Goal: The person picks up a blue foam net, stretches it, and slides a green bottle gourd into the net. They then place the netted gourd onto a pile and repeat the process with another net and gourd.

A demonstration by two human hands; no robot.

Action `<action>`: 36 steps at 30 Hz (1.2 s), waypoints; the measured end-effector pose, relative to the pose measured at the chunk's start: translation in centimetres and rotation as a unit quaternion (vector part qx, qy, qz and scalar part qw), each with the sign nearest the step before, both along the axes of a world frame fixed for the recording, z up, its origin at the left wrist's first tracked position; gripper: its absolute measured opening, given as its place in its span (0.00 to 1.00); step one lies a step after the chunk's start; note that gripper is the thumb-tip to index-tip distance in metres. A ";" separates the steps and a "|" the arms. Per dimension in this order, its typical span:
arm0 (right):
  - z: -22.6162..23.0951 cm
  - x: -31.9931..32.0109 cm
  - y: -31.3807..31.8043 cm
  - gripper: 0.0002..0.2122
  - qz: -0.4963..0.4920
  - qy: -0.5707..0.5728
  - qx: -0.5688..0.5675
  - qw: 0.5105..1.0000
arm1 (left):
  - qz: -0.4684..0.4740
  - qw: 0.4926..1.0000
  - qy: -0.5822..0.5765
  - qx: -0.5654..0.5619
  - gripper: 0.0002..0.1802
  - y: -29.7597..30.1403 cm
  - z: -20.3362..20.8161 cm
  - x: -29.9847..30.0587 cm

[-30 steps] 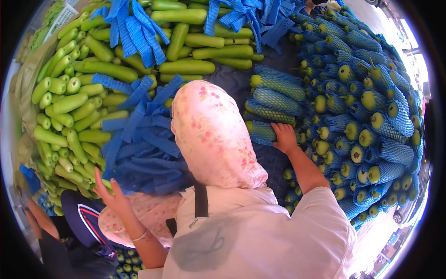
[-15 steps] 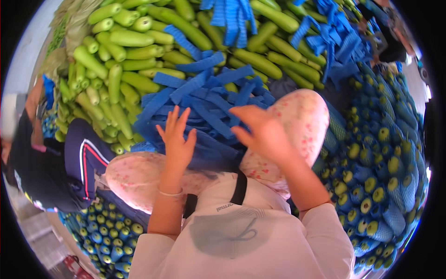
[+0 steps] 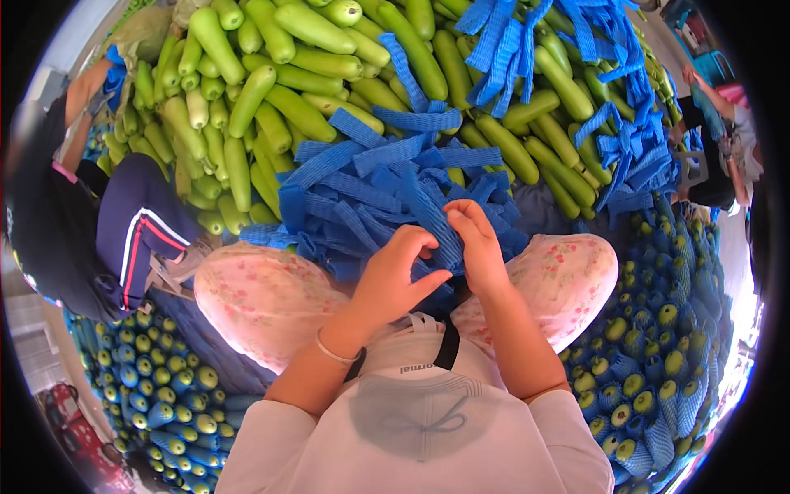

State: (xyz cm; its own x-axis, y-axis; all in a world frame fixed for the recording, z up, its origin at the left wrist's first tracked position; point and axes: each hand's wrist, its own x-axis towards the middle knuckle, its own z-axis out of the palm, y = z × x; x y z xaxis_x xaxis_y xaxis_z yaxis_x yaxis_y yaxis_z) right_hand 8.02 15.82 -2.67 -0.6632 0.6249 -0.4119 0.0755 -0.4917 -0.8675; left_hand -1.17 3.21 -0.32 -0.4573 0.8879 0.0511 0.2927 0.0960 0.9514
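We see the right hand point(image 3: 485, 257) with its fingers point(image 3: 472, 211) pinched on the edge of a blue foam sleeve point(image 3: 432, 216), a limp, flattened tube of ribbed netting that slants up and away from the fingertips. The left hand point(image 3: 393, 276) is half curled, thumb parted from the fingers, just beside the sleeve's near end; we cannot tell whether it touches. Just beyond both sets of fingers lies a tangled heap of sleeves point(image 3: 387, 155), soft and strip-like. Farther beyond, we find smooth green gourds point(image 3: 319, 25), long and round-ended, piled at odd angles, with blue strips point(image 3: 498, 51) draped over some. Well to the right of the fingers, net-wrapped gourds point(image 3: 644, 402) are stacked with round ends showing; to the left and nearer, we see a second wrapped stack point(image 3: 185, 432).
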 end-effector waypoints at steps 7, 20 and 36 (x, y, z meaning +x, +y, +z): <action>1.5 -0.7 -2.4 0.18 0.070 0.054 0.072 0.994 | 0.068 0.998 -0.012 -0.003 0.10 -1.0 -0.9 -1.5; 1.2 -1.2 -3.1 0.24 0.162 0.016 0.274 0.948 | 0.117 0.879 -0.460 0.032 0.08 -3.6 -0.9 -3.3; -0.9 -2.2 -3.4 0.05 0.134 -0.052 0.392 0.909 | -0.065 0.978 0.125 0.153 0.14 -1.5 2.3 -0.6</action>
State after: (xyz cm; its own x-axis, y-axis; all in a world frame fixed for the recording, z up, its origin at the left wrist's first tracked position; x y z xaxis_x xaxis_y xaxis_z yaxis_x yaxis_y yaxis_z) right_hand 5.85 12.42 -3.60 -0.8176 0.5754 0.0210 0.2026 0.3217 -0.9249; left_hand -1.78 1.66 1.94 -0.2807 0.8630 0.4201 0.5110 -0.2361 0.8265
